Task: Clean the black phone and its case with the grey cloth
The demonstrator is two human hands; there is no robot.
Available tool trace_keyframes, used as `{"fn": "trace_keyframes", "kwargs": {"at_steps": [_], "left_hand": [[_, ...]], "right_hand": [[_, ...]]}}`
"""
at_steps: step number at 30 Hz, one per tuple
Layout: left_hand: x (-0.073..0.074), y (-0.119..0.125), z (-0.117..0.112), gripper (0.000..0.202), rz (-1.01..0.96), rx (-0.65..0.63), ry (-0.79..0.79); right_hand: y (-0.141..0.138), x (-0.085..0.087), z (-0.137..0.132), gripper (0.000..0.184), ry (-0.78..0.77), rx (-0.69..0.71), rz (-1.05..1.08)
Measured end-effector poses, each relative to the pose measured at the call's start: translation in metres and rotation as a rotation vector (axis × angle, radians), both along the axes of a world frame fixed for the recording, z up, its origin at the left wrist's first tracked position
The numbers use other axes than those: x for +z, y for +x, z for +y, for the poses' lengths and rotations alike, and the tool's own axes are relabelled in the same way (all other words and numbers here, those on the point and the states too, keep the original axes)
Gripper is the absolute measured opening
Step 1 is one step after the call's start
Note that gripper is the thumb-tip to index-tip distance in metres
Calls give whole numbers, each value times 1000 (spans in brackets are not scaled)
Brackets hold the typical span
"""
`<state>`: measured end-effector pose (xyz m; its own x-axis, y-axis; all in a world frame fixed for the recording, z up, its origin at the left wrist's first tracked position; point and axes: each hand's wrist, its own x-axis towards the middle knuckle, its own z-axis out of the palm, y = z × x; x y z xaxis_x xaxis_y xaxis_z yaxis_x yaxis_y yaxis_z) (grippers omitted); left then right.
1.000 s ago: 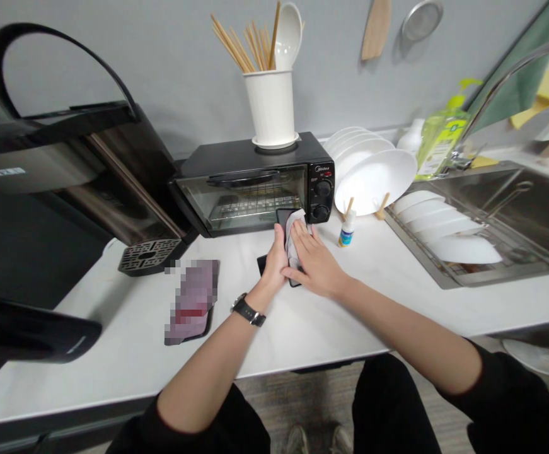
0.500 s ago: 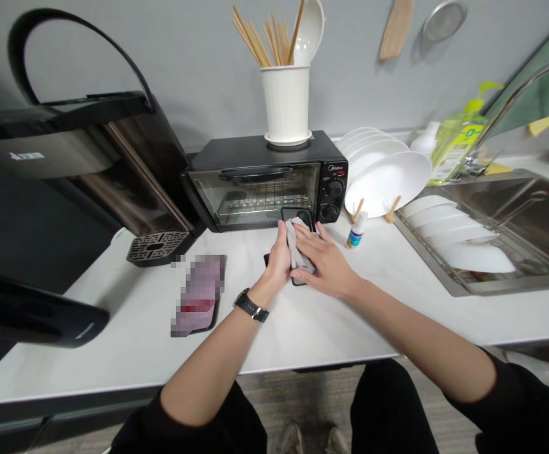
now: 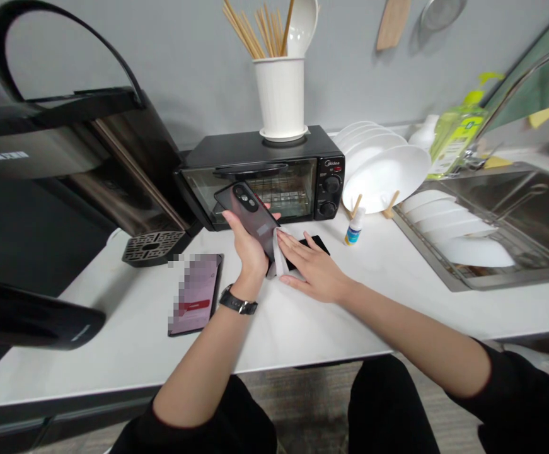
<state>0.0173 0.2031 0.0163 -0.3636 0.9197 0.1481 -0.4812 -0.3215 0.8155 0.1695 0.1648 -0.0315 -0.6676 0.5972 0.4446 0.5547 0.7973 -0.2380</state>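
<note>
My left hand [image 3: 246,248] grips a dark phone [image 3: 247,210] and holds it raised, tilted, in front of the toaster oven [image 3: 260,176]; its camera side faces me. My right hand [image 3: 312,267] lies over a small white cloth [image 3: 278,260], fingers stretched and pressing the cloth against the phone's lower end. Just behind my right fingers a flat black case or second dark slab [image 3: 312,243] lies on the white counter [image 3: 321,321]. I wear a black watch [image 3: 237,302] on my left wrist.
Another phone [image 3: 195,294] with a lit screen lies left of my arm. A small dropper bottle [image 3: 354,227], a rack of white plates [image 3: 382,176], a sink with dishes [image 3: 463,233], a soap bottle [image 3: 454,133], and a large black appliance [image 3: 66,170] surround the spot.
My left hand has lifted the phone off the counter and turned it up toward the oven door. My right hand with the cloth slid down to its lower end; the black slab now shows.
</note>
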Motion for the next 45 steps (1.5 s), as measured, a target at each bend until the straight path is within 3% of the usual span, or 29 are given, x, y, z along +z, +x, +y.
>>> {"fn": "trace_keyframes", "kwargs": {"at_steps": [6, 9, 14, 24, 30, 35, 40, 45], "left_hand": [[-17, 12, -4, 77, 180, -151, -99], [-26, 18, -7, 69, 294, -209, -159], [-38, 21, -8, 60, 415, -381, -121], [-24, 24, -15, 47, 186, -545, -212], [-13, 19, -9, 58, -11, -482, -397], [-4, 4, -2, 63, -62, -407, -192], [1, -5, 0, 63, -79, -328, -68], [-1, -2, 2, 67, -103, -343, -95]], "right_hand": [[-3, -9, 6, 90, -55, -25, 59], [-2, -10, 9, 96, -72, -68, 122], [0, -10, 15, 97, -102, -173, 228], [8, 1, 18, 88, -53, -131, 270], [8, 9, 12, 61, -12, 39, 263], [7, 12, 6, 31, 83, 201, 255], [8, 14, 5, 32, 122, 16, 270], [7, 15, 6, 42, 124, -77, 195]]}}
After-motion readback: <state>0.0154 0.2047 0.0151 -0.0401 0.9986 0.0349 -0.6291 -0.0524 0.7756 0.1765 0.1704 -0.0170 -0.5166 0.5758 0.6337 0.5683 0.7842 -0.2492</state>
